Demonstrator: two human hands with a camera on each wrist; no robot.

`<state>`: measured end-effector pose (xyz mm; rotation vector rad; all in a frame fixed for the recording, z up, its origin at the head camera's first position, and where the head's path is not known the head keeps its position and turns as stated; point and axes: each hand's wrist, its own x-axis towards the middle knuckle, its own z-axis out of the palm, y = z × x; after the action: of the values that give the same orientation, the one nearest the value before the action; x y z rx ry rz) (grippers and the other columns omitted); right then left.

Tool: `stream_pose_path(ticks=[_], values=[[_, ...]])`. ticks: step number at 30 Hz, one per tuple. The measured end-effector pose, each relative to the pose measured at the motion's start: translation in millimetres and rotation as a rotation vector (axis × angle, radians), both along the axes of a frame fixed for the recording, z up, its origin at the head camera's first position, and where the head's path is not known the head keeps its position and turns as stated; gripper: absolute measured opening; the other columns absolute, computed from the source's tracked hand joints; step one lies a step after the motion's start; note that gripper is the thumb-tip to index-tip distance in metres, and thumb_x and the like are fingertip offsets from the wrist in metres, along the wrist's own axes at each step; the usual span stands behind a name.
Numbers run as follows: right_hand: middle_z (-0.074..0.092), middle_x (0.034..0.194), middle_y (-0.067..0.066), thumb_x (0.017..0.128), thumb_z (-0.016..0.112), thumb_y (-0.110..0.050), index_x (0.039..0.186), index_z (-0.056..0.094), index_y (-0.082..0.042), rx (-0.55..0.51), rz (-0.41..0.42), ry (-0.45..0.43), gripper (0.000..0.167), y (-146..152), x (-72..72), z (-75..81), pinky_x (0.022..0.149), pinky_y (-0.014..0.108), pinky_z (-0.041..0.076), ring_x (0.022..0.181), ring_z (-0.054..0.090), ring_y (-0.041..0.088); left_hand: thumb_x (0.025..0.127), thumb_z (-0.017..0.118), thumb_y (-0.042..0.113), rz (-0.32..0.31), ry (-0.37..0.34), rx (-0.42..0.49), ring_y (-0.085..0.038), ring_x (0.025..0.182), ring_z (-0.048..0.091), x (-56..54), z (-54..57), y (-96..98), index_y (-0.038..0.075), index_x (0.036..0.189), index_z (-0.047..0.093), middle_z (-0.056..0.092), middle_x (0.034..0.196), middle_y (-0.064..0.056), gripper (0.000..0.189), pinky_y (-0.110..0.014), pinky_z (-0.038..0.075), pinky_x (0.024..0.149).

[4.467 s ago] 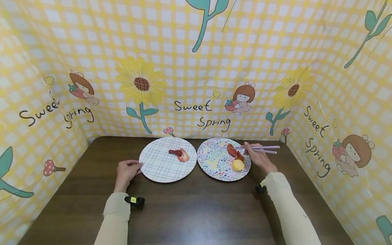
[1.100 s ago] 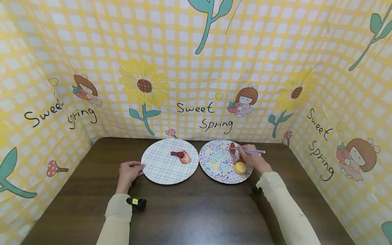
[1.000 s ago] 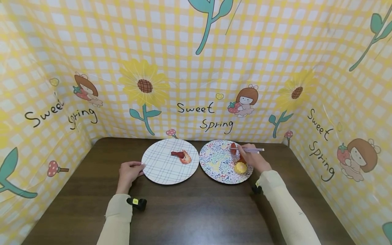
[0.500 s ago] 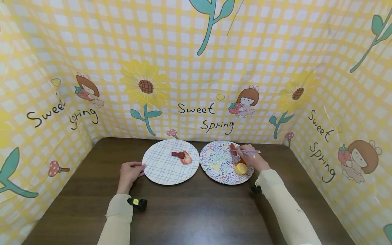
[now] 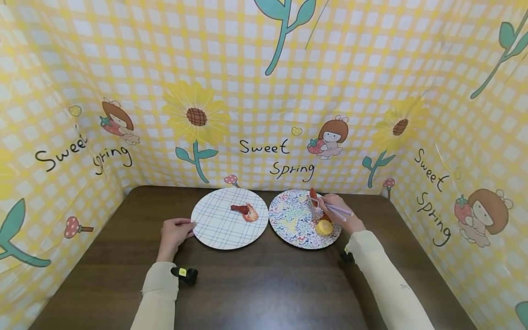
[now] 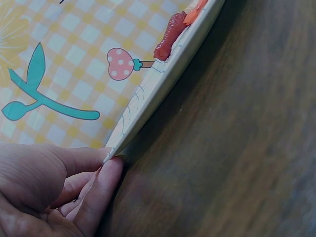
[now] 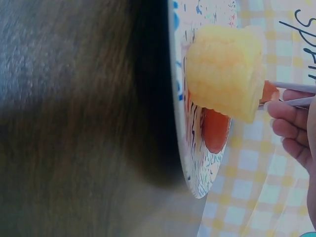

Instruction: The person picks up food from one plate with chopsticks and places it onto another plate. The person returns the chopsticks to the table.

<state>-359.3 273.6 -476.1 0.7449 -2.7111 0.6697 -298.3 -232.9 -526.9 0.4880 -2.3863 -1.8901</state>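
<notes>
My left hand (image 5: 175,233) pinches the left rim of a white plate with a blue grid (image 5: 214,229) between thumb and forefinger, as the left wrist view also shows. A dark red ridged piece (image 6: 171,37) and a shrimp (image 5: 250,212) lie on it. My right hand (image 5: 340,213) holds lilac chopsticks (image 5: 339,209) over the colourfully speckled plate (image 5: 288,220). At the chopstick tips, a reddish-brown food piece (image 5: 313,196) stands on end near the back rim. A chunk of corn (image 7: 224,71) and an orange-red piece (image 7: 216,131) lie nearer; the hand partly hides that piece in the head view.
Both plates sit side by side at the back of a dark wooden table (image 5: 264,284), rims nearly touching. A yellow checked cloth (image 5: 255,101) rises behind and on both sides.
The right hand has come leftward over the speckled plate since the earliest frame. Within the last half second the chopsticks have swung to a steeper slant, and the reddish-brown piece has risen slightly.
</notes>
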Motion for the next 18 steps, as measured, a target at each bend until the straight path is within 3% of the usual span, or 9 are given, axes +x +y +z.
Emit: stream_pose_path(ticks=[9,18], values=[[0.056,0.064,0.003,0.100,0.057,-0.004,0.069,0.066,0.000,0.050,0.083,0.262,0.032,0.9,-3.3,-5.4,0.059,0.036,0.047,0.063,0.051,0.021,0.092,0.074,0.006,0.012,-0.003,0.002,-0.005,0.070,0.068,-0.8,0.7,1.7,-0.016,0.122,0.063,0.072,0.097,-0.016,0.039,-0.019,0.061,0.063],[0.057,0.064,0.000,0.099,0.060,-0.004,0.072,0.070,-0.003,0.051,0.132,0.346,0.028,2.6,-6.4,-9.3,0.057,0.033,0.045,0.061,0.049,0.019,0.092,0.074,0.006,0.019,-0.003,0.008,-0.005,0.069,0.068,-2.2,-1.1,0.6,-0.016,0.121,0.063,0.072,0.096,-0.015,0.038,-0.019,0.061,0.063]])
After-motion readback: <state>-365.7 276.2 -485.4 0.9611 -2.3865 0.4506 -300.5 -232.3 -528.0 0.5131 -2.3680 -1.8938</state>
